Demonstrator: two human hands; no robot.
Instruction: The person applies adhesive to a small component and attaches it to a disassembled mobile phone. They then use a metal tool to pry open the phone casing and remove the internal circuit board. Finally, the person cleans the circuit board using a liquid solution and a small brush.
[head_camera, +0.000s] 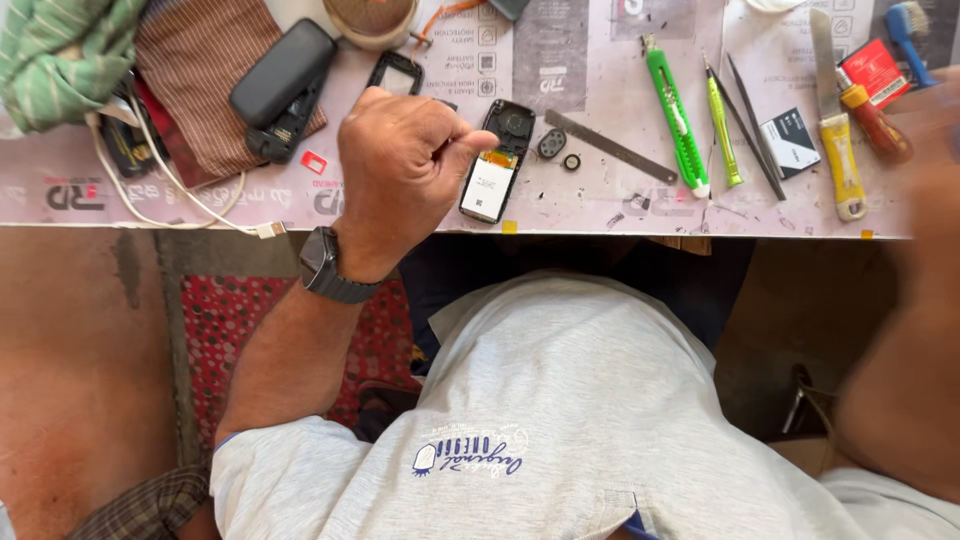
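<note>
the right hand (925, 150) is blurred, perhaps reaching toward the edge-cropped blue toothbrush (908, 25).

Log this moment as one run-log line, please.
left hand: fist beside opened phone | right hand: blurred, near yellow-handled tool | table: green cutter, tweezers

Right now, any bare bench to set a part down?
Bare: front edge between opened phone and green utility knife, below the metal ruler; also left of left hand, past the white cable. Crowded: the right-end tools, around the yellow-handled knife.
</note>
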